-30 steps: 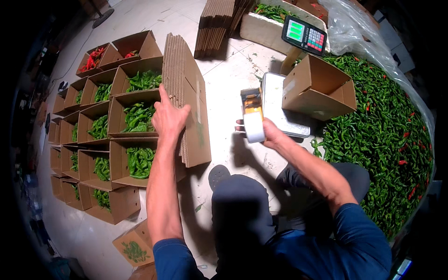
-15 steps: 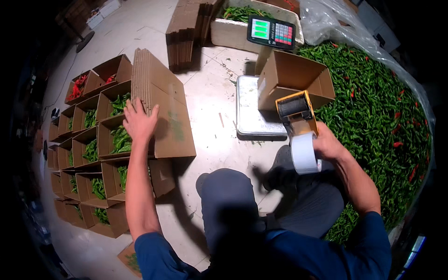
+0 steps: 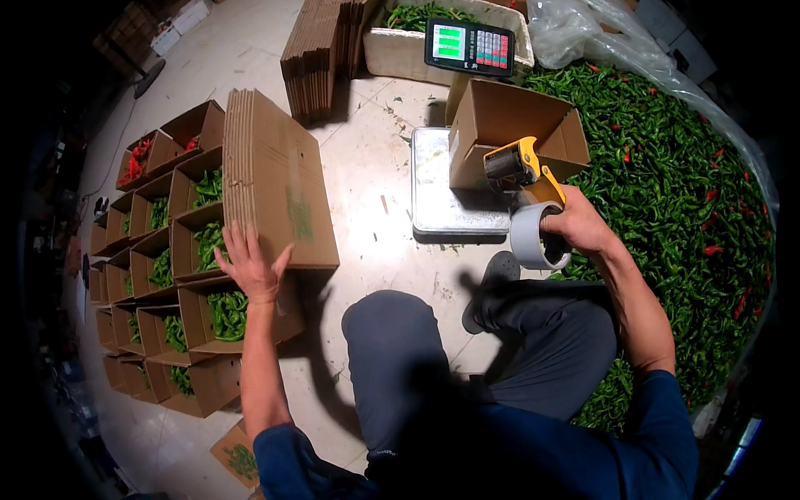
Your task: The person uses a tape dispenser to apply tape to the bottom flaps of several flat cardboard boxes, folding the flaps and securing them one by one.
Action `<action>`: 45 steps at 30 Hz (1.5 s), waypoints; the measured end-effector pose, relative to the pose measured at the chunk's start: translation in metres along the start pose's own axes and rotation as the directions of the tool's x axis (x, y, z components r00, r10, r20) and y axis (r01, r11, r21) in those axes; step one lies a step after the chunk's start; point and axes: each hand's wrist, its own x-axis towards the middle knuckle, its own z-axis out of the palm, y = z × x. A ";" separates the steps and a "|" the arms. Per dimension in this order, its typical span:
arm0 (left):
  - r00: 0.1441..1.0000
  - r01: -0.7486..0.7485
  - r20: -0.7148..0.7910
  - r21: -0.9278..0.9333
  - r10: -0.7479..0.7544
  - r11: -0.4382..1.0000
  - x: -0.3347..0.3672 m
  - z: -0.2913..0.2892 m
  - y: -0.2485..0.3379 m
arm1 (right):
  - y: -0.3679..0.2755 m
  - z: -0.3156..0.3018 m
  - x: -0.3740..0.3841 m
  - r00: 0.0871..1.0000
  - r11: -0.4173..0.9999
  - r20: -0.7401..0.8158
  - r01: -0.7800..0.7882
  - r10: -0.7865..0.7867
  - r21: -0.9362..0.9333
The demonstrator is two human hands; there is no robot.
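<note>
My left hand [image 3: 253, 265] is open, its fingers spread at the near edge of a standing stack of flattened cardboard boxes [image 3: 287, 179]. Whether the fingertips touch the cardboard I cannot tell. My right hand [image 3: 579, 221] is closed round a tape dispenser [image 3: 542, 173] with a yellow frame and a dark roller end; its white tape roll [image 3: 527, 237] hangs below the fingers. Just beyond the dispenser, an open cardboard box [image 3: 487, 127] stands on the silver platform of a scale [image 3: 430, 187], and the dispenser overlaps the box's near side in the picture.
Rows of open boxes [image 3: 200, 287] holding green and red peppers line the left. A big heap of green peppers [image 3: 667, 192] on plastic sheeting [image 3: 575, 33] fills the right. Behind the scale display [image 3: 469, 47] is a white foam crate [image 3: 392, 54], beside more folded cardboard [image 3: 315, 62].
My left hand has slid from the stack's top edge toward me, its fingers spreading. My right hand has turned the tape dispenser, so its tape roll now shows its open ring. The whole view has shifted slightly.
</note>
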 end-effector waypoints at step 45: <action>0.846 0.528 0.352 -0.446 -0.401 0.723 0.362 0.346 -0.019 | -0.018 -0.011 0.045 0.945 0.908 0.299 0.005 0.133 -0.420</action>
